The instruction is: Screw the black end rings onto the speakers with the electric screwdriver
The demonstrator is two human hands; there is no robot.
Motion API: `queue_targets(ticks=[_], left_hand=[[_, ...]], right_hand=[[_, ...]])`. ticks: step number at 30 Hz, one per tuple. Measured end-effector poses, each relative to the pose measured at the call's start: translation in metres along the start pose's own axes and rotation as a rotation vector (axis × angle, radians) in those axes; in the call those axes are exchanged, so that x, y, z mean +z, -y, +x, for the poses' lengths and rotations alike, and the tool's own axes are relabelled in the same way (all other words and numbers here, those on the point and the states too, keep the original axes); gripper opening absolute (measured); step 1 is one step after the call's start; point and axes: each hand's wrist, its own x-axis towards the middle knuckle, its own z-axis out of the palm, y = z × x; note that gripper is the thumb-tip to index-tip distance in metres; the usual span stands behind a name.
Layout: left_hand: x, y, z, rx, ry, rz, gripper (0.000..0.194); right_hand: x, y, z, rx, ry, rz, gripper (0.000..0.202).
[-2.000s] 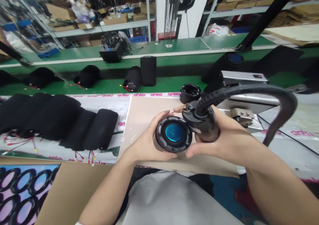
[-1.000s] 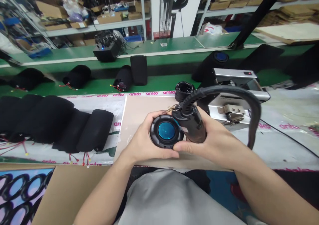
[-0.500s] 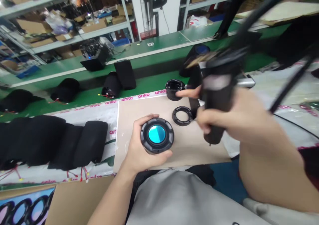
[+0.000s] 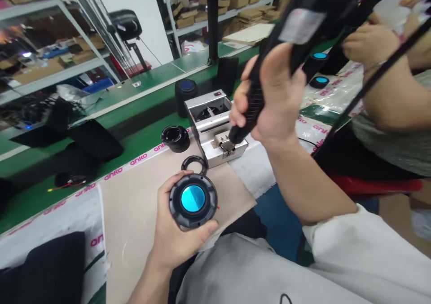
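Observation:
My left hand (image 4: 178, 230) is wrapped round a black cylindrical part (image 4: 193, 199) with a shiny blue disc facing up, low over the cardboard sheet (image 4: 134, 232). In my right hand (image 4: 274, 97) is a black electric screwdriver (image 4: 257, 88), its lower end just above a silver metal box (image 4: 218, 135) with a fan-like opening. A loose black ring (image 4: 194, 164) lies beyond the held part, partly covered by it. Behind the ring stands a black ribbed cup-shaped part (image 4: 175, 138).
A blue-topped cylinder (image 4: 186, 90) stands behind the metal box. Black cloth-like pieces (image 4: 50, 268) lie at left. Another person's hands (image 4: 373, 43) are at upper right, near two blue-topped cylinders. A cable (image 4: 373, 81) crosses at right.
The view has swung to the right, showing the metal box and another person. My right hand has raised the screwdriver and now tilts it. My left hand still holds the black part.

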Motion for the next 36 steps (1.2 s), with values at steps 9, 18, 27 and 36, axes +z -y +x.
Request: queue_targets(ticks=[9,18,27,36], left_hand=[[0.004,0.0,0.007,-0.028,0.003,-0.009,0.086],[0.007,-0.002,0.006,-0.047,-0.003,-0.005,0.083],[0.007,-0.004,0.009,-0.06,0.011,0.002,0.083],[0.008,-0.004,0.009,-0.08,0.009,-0.013,0.083]], right_hand=[[0.006,-0.026,0.001,0.045,0.117,-0.077,0.065],[-0.006,-0.024,-0.018,0.25,0.191,-0.058,0.058],[0.009,-0.01,-0.003,0.044,0.083,-0.126,0.057],[-0.004,-0.026,-0.01,0.212,0.133,-0.131,0.065]])
